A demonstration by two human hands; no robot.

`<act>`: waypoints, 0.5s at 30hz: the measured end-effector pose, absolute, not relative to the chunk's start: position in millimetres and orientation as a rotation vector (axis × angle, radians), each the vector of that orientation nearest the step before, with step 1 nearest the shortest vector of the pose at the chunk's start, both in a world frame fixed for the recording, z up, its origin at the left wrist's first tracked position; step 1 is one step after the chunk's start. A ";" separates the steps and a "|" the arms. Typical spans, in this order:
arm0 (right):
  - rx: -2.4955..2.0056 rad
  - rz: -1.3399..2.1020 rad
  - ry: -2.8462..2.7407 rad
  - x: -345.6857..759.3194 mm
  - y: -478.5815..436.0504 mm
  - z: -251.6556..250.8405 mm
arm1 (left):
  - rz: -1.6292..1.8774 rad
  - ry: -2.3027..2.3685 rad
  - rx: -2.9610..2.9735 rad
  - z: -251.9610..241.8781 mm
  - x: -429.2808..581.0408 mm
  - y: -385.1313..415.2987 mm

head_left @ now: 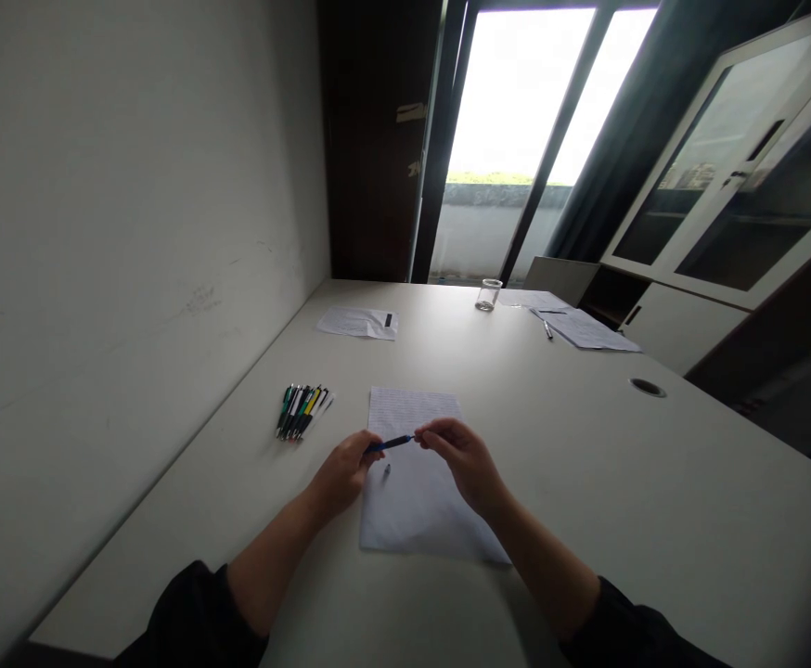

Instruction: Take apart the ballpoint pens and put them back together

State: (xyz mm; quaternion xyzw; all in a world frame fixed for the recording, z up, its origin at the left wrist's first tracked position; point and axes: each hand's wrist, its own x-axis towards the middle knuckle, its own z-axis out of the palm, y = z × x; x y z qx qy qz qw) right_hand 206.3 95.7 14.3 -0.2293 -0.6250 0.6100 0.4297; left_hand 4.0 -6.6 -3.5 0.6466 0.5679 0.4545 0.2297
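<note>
My left hand (350, 469) is closed around the barrel of a blue pen (395, 443), held level just above the paper. At the pen's other end, the fingertips of my right hand (462, 456) pinch a thin part that looks like the refill (413, 438); the fingers hide most of it. Below the pen, a small grey cone-shaped piece (387, 471), like a pen tip, lies on the lined sheet of paper (419, 529). To the left of my left hand, several pens (302, 411) lie side by side in a bunch.
A printed sheet (356, 322) with a dark strip lies at the far left. Toward the back stand a clear glass cup (488, 295) and more papers (579, 328), with a pen (548, 329) beside them. A round cable hole (648, 388) is at the right. A wall borders the left.
</note>
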 end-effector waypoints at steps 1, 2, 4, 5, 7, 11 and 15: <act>-0.574 1.517 -1.553 205.9 95.6 13.9 | 1.259 1.556 1.777 -2.8 4.4 -6.8; -0.577 1.510 -1.546 205.6 95.2 13.8 | 1.264 1.550 1.776 -2.2 4.8 -7.1; -0.583 1.494 -1.536 204.9 93.9 14.3 | 1.266 1.546 1.776 -1.3 5.4 -7.7; -0.587 1.489 -1.540 204.5 93.0 14.8 | 1.262 1.546 1.776 -1.0 5.6 -7.9; -0.598 1.477 -1.565 203.5 91.1 15.7 | 1.255 1.545 1.775 -0.6 5.9 -8.4; -0.606 1.397 -1.676 201.0 88.7 15.1 | 1.255 1.520 1.791 0.7 6.0 -9.3; -0.638 1.341 -1.727 199.3 89.9 11.1 | 1.255 1.513 1.811 2.4 6.1 -9.7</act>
